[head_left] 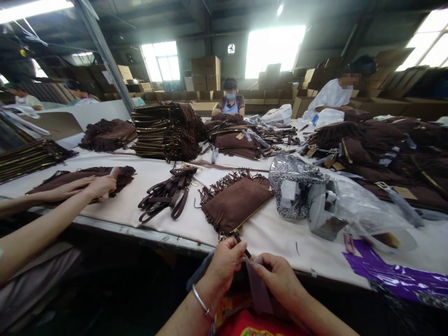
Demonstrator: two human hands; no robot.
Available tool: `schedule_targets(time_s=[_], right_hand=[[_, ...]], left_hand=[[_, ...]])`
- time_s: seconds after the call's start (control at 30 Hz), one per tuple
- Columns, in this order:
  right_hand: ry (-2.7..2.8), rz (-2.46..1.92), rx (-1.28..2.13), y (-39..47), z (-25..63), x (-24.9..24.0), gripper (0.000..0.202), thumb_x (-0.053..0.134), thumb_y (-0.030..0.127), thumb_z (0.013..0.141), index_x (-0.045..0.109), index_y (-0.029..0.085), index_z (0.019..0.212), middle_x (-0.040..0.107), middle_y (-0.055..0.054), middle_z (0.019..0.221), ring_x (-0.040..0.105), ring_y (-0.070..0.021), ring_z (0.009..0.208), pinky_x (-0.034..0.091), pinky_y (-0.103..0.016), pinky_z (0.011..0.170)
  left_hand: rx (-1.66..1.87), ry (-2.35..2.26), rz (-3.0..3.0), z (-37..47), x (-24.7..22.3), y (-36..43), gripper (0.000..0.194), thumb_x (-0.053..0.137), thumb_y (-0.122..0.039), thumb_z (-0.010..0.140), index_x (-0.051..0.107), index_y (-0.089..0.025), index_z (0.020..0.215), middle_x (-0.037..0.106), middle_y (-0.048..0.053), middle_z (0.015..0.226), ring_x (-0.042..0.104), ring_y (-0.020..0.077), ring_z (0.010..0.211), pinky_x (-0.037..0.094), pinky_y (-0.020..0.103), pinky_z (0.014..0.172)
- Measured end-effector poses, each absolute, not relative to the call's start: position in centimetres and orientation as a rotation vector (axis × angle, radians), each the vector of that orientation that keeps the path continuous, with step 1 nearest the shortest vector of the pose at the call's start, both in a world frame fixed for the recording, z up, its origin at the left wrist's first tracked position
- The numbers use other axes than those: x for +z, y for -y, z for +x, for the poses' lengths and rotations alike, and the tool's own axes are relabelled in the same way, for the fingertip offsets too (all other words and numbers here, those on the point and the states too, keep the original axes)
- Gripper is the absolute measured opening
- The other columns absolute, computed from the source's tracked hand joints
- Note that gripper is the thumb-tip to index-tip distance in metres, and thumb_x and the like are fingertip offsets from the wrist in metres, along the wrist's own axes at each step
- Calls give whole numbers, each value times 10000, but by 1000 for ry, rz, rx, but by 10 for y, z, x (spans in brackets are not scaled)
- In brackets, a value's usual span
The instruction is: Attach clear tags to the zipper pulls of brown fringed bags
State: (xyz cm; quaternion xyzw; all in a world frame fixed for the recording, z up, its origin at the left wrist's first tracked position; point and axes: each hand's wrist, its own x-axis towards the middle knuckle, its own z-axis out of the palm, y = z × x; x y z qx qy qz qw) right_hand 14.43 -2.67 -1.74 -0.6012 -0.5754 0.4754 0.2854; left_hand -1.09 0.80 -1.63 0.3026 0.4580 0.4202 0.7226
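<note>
A brown fringed bag (238,203) lies flat on the table in front of me, its zip edge facing right. My left hand (226,261) is closed on a dark brown strap (238,237) at the bag's near corner, where metal rings show. Just to the right, my right hand (276,275) pinches a thin, translucent plastic sleeve (259,291) that hangs down over the table's front edge. The strap's end meets the top of the sleeve between my hands; whether it is inside, I cannot tell.
Left of the bag lies a bundle of brown straps (168,193). A co-worker's hands (94,186) press on another fringed bag. Stacked bags (164,130) stand behind. A patterned cloth item (294,182), clear plastic bag (371,210), purple plastic (395,273) and piled bags (385,144) occupy the right.
</note>
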Motion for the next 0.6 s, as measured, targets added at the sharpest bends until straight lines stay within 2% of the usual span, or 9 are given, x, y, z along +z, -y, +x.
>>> schedule_targets(time_s=[0.3,0.6], right_hand=[[1556,-1572,1323,27,144,-13,230,560,330,819,663,152,716,658,-13,668,561,-167,655,409,-241,589],[1533,-1583,1316,16,136,-4,288,562,394,814,663,154,693,656,-15,648,553,-161,622,391,-240,548]], left_hand=[[924,-1001,671,-12,-15,-9,364,751,-431,682,489,-183,728,361,-102,515,254,31,422,146,185,407],[945,-1108,746,-7,-13,-8,339,748,-441,684,541,-174,704,396,-92,486,288,40,406,194,191,411]])
